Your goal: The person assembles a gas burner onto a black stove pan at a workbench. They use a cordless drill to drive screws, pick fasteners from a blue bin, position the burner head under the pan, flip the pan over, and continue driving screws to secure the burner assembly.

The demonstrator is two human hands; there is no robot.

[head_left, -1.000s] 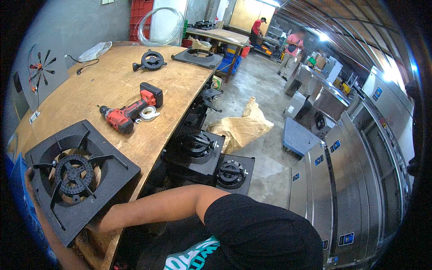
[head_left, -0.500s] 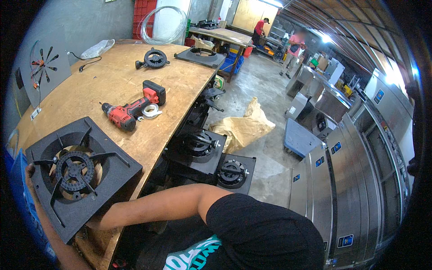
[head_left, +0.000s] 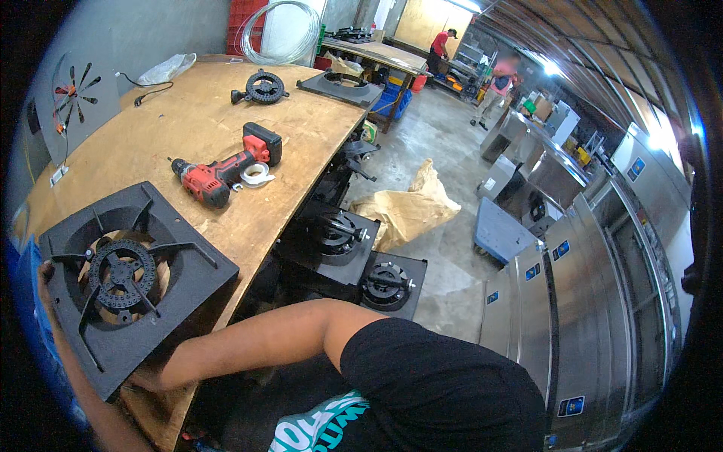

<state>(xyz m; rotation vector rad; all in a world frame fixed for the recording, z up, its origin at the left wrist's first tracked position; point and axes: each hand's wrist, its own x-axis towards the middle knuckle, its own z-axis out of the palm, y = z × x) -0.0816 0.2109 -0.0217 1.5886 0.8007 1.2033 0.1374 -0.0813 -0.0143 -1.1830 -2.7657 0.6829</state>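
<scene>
A square black cast-iron gas stove (head_left: 177,282), with a round ring burner (head_left: 120,274) in its middle, sits tilted at the near left end of the wooden workbench. My left hand (head_left: 45,276) is closed on its left edge, fingertips showing at the rim. My right hand (head_left: 144,377) reaches beneath the stove's near edge, so its fingers are hidden. Beyond the stove lies a red and black cordless drill (head_left: 226,169), with a white roll of tape (head_left: 256,175) against it. Neither hand touches these two.
Farther along the bench (head_left: 196,102) are a loose ring burner (head_left: 265,88) and a black stove top frame (head_left: 340,88). Two more stoves (head_left: 388,285) stand low beside the bench, near brown paper (head_left: 410,207). Steel cabinets (head_left: 587,301) line the right. Two people are in the background.
The view has shifted slightly, so the bench and drill appear a little higher. Both hands stay at the stove, whose position on the bench looks nearly unchanged.
</scene>
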